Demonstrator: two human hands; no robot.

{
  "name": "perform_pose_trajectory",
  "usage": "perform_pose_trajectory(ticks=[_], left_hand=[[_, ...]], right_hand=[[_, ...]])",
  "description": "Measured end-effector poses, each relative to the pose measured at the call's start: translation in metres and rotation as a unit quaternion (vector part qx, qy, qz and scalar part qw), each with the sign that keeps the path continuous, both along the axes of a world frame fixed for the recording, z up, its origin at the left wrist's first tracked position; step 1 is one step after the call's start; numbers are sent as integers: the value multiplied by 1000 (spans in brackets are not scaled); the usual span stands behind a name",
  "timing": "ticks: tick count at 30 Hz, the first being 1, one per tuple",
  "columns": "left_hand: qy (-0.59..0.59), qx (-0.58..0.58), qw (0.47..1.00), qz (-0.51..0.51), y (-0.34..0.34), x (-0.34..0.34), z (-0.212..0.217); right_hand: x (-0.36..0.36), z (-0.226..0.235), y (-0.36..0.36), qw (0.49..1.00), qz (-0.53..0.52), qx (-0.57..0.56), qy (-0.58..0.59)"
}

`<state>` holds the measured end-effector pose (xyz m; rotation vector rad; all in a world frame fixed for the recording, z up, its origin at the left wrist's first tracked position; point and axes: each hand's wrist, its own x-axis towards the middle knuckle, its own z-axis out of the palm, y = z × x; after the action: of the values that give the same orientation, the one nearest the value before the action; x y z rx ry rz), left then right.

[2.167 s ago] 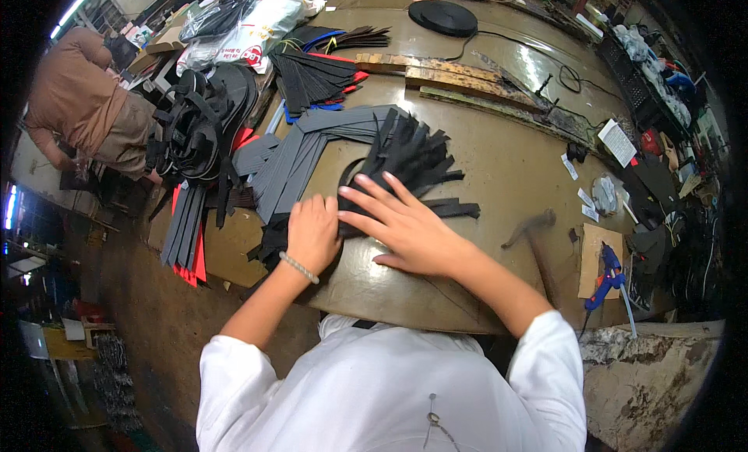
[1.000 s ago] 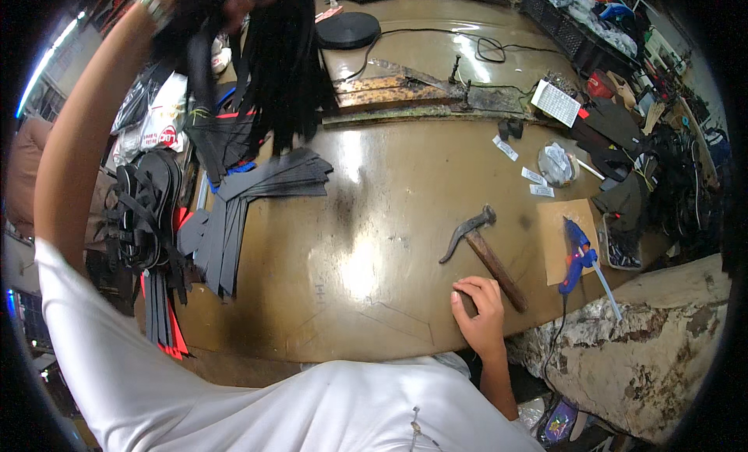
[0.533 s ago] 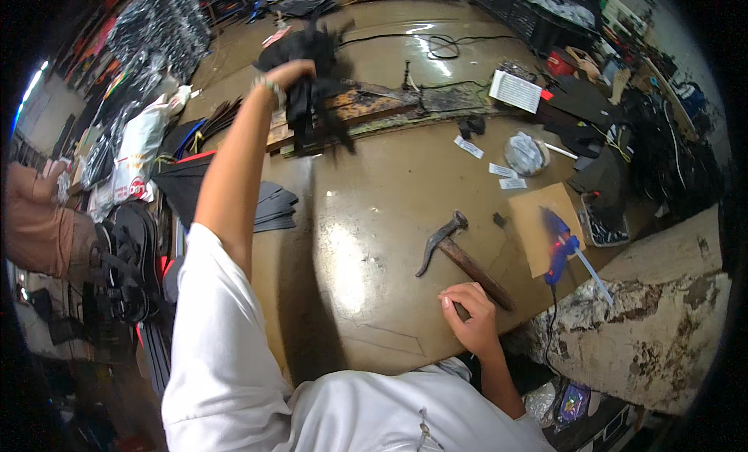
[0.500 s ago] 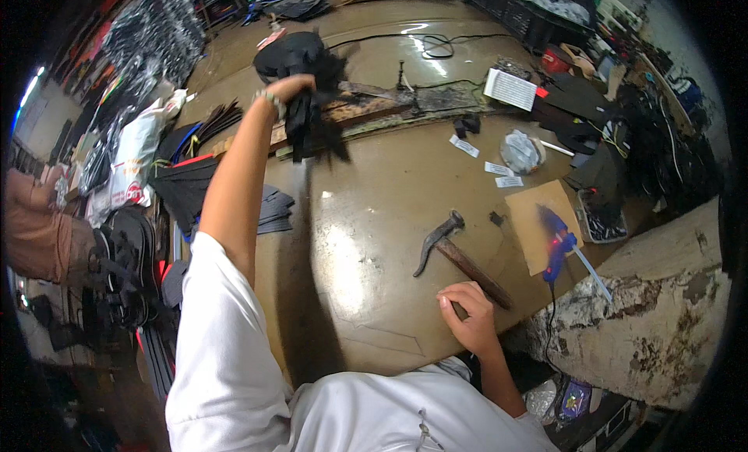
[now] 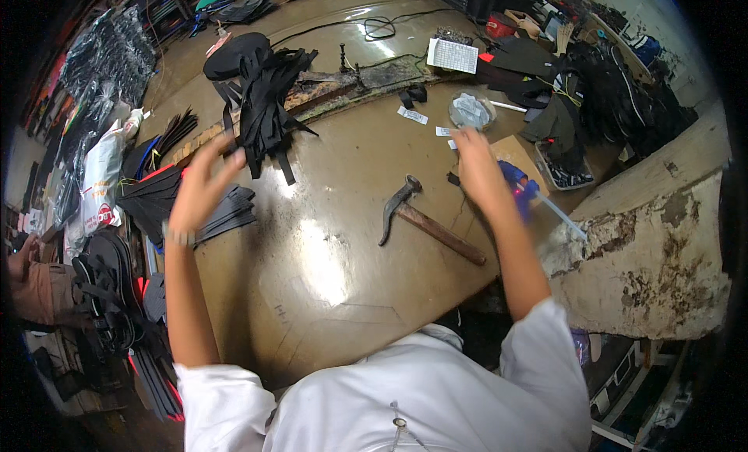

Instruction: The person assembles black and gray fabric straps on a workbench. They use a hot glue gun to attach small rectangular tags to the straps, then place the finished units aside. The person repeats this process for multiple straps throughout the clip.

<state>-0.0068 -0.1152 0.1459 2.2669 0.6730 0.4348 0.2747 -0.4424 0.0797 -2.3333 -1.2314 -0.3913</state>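
Brown and glossy, the tabletop [image 5: 354,160] carries a loose heap of flat black fabric straps [image 5: 269,101] just beyond the spread left hand [image 5: 201,185]; brushing fingers could scatter it. Well apart, the right hand [image 5: 478,165], its grip unclear, could knock the blue plastic glue gun [image 5: 522,188] just beside it by swinging outward. Earlier, the left hand was on the straps.

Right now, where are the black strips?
In the head view, the black strips lie left of centre, just beyond the left hand and beside the black roll.
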Motion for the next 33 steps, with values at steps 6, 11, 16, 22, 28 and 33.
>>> perform_pose_trajectory(ticks=[6, 11, 16, 22, 28, 33], left_hand=[[28, -318, 934, -164, -131, -153, -17], [-3, -556, 830, -47, -215, -223, -59], [113, -381, 917, 29, -215, -245, -71], [86, -331, 940, -11, -179, -225, -61], [-313, -465, 827, 43, -204, -112, -85], [-430, -553, 699, 147, -224, -74, -94]], right_hand=[[65, -47, 30, 973, -14, -230, -14], [51, -43, 44, 996, -20, -84, -4], [80, -69, 94, 998, 58, 1, 2], [67, -46, 113, 999, -5, -47, 21], [-165, 32, 66, 833, 233, 157, 477], [-268, 1, 49, 846, 297, 47, 441]])
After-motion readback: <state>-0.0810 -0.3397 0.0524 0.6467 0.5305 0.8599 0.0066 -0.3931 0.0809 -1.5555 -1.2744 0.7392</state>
